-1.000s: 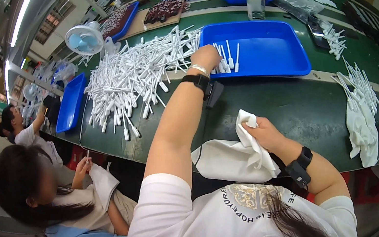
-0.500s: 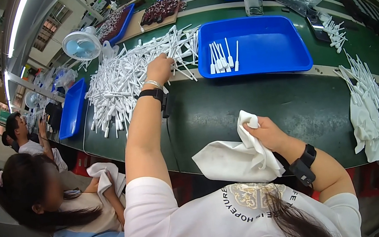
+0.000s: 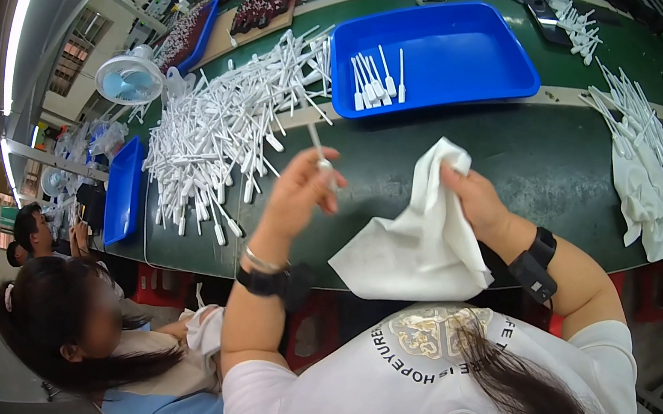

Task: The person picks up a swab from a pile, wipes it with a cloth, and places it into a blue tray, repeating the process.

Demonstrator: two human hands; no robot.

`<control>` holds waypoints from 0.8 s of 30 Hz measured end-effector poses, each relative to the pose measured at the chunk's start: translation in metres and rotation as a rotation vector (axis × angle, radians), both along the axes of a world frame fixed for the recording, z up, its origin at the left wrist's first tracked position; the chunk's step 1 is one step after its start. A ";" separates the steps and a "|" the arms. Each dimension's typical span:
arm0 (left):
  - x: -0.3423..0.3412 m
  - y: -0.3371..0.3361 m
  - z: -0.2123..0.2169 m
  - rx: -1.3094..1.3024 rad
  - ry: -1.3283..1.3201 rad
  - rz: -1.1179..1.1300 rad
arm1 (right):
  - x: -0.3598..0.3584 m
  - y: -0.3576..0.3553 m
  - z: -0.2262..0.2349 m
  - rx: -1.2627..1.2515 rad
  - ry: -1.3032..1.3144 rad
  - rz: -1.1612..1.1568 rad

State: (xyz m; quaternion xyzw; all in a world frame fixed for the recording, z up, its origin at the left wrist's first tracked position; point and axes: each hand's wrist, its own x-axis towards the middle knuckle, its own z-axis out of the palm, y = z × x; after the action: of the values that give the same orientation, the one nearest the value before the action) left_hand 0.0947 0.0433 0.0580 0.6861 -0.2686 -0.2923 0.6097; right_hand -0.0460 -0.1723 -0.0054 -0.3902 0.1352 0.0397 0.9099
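Work of two bare hands at a green desk (image 3: pixel 551 172), viewed from the wearer's head. The left hand (image 3: pixel 295 195) is raised between the heap of sticks (image 3: pixel 209 144) and the white cloth (image 3: pixel 438 225). Its grip is narrow: thumb and fingers pinch the thick end of a single white stick (image 3: pixel 326 164), whose thin stem points away from the body. This end probably offers the surer purchase and leaves the slender part free; the stick is blurred, so the exact finger contact is uncertain. The right hand (image 3: pixel 478 201) has its grip closed on gathered fabric near the cloth's upper edge; the remainder falls in loose folds and spreads leftward, likely so that it can fold freely.

The blue tray (image 3: pixel 462 47) stands beyond both hands, beside the heap, an arrangement that seems to put both within reach of the left arm. Inside, a small group of sticks (image 3: pixel 377 83) lies towards the near left corner, thick ends nearest the wearer; the shared orientation suggests deliberate laying, distinct from the jumbled heap. At the desk's right-hand end, a bundle of sticks (image 3: pixel 629 116) adjoins a second cloth (image 3: pixel 642 197), well apart from both hands and perhaps set out of their way.
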 end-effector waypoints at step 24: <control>-0.091 -0.050 -0.059 -0.275 0.304 0.009 | -0.009 0.000 0.009 0.236 -0.248 0.127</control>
State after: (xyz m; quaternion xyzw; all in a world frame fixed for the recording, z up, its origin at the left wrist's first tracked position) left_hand 0.0039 -0.0063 -0.0012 0.5456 -0.2078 -0.3501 0.7325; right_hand -0.0547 -0.1726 0.0032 -0.2903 -0.0088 0.0642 0.9547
